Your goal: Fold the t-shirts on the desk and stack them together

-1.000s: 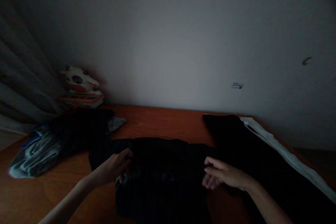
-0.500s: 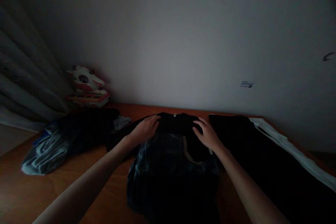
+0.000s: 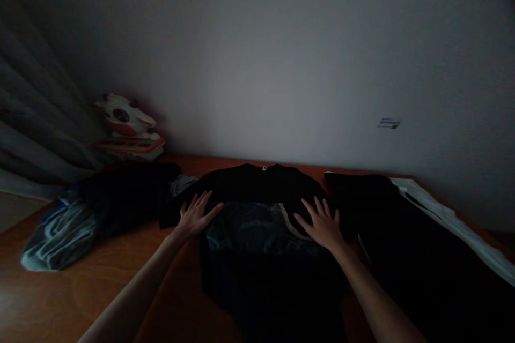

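A dark long-sleeved shirt (image 3: 265, 230) lies spread in front of me, its collar with a small white label toward the wall. Across its chest runs a bluish-grey panel with a pale curved edge. My left hand (image 3: 197, 216) rests at the shirt's left side near the sleeve, fingers spread. Over the right side of the chest lies my right hand (image 3: 322, 222), also with fingers apart. Neither hand grips the cloth. The lower part of the shirt is too dark to make out well.
A heap of dark and grey clothes (image 3: 60, 236) lies on the left of the wooden surface (image 3: 100, 289). Behind it stands a cow-shaped toy keyboard (image 3: 129, 126) beside a curtain (image 3: 32, 118). Black garments (image 3: 418, 246) and a white one (image 3: 434, 206) lie on the right, before the wall.
Both hands have come from the shoulders toward me, the left one also outward, and their fingers have spread. The shirt's shoulders and chest now lie flatter and wider.
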A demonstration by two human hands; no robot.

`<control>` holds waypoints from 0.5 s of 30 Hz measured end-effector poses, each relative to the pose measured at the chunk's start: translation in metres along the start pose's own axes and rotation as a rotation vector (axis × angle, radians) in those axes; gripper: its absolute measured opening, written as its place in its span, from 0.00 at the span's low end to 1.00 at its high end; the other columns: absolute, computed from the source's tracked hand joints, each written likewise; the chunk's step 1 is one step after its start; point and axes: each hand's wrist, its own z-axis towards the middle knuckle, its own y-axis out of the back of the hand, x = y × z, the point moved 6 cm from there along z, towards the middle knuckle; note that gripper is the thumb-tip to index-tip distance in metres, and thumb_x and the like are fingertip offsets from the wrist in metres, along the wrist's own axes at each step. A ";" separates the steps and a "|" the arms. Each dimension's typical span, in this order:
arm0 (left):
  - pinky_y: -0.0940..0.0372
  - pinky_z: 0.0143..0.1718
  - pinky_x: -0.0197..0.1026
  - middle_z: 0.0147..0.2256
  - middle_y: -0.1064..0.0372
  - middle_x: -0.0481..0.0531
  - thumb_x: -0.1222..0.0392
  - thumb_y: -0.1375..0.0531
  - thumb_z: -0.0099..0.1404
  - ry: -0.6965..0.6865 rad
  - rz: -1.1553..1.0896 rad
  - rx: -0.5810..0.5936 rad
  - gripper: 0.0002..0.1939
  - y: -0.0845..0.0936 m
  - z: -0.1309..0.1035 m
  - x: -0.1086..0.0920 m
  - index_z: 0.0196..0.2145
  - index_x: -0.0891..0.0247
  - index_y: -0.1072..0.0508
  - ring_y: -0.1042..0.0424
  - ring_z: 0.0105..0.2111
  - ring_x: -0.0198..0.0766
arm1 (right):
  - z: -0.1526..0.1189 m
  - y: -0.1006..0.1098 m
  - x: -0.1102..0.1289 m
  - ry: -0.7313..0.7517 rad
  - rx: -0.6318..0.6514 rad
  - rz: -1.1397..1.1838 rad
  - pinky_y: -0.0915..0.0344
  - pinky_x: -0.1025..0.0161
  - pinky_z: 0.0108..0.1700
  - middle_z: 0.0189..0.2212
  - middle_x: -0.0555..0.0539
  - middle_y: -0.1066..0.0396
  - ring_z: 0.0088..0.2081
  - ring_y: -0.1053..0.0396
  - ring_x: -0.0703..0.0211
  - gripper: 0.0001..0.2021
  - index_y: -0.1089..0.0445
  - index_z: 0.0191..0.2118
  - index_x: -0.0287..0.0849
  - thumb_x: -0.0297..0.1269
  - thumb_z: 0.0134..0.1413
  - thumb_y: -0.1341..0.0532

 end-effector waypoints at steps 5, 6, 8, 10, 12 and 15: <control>0.48 0.67 0.60 0.69 0.44 0.62 0.31 0.51 0.67 -0.125 -0.028 -0.121 0.40 0.003 0.025 0.008 0.66 0.62 0.35 0.49 0.70 0.58 | 0.022 0.015 -0.007 0.022 -0.311 0.156 0.47 0.35 0.64 0.64 0.34 0.36 0.65 0.41 0.38 0.31 0.30 0.59 0.43 0.61 0.64 0.50; 0.46 0.67 0.59 0.67 0.40 0.63 0.33 0.51 0.68 -0.135 -0.051 -0.175 0.38 0.007 0.027 0.006 0.63 0.63 0.32 0.45 0.68 0.57 | 0.023 0.022 -0.007 0.029 -0.392 0.197 0.45 0.38 0.62 0.60 0.33 0.32 0.62 0.37 0.40 0.29 0.27 0.55 0.41 0.59 0.65 0.50; 0.41 0.64 0.57 0.60 0.32 0.64 0.38 0.52 0.69 -0.165 -0.115 -0.297 0.32 0.019 0.024 0.002 0.55 0.65 0.27 0.35 0.63 0.55 | 0.019 0.038 -0.008 0.052 -0.507 0.265 0.41 0.43 0.59 0.52 0.35 0.27 0.55 0.31 0.42 0.26 0.25 0.46 0.41 0.56 0.65 0.51; 0.36 0.59 0.55 0.51 0.26 0.63 0.42 0.51 0.70 -0.211 -0.162 -0.386 0.25 0.035 0.007 -0.002 0.46 0.63 0.25 0.29 0.55 0.52 | 0.001 0.054 -0.009 0.090 -0.531 0.327 0.38 0.46 0.57 0.46 0.36 0.25 0.50 0.28 0.44 0.24 0.25 0.41 0.42 0.54 0.65 0.51; 0.32 0.53 0.52 0.42 0.25 0.59 0.44 0.50 0.69 -0.239 -0.180 -0.389 0.20 0.046 -0.025 -0.003 0.38 0.60 0.26 0.26 0.46 0.49 | -0.031 0.068 -0.012 0.118 -0.470 0.408 0.34 0.50 0.52 0.41 0.38 0.24 0.45 0.27 0.46 0.23 0.25 0.38 0.43 0.56 0.64 0.48; 0.29 0.41 0.46 0.33 0.27 0.53 0.45 0.50 0.71 -0.224 -0.206 -0.218 0.18 0.047 -0.088 -0.004 0.31 0.57 0.29 0.25 0.35 0.44 | -0.103 0.074 -0.023 0.038 -0.252 0.564 0.31 0.60 0.37 0.31 0.45 0.24 0.32 0.27 0.53 0.21 0.27 0.35 0.47 0.59 0.62 0.44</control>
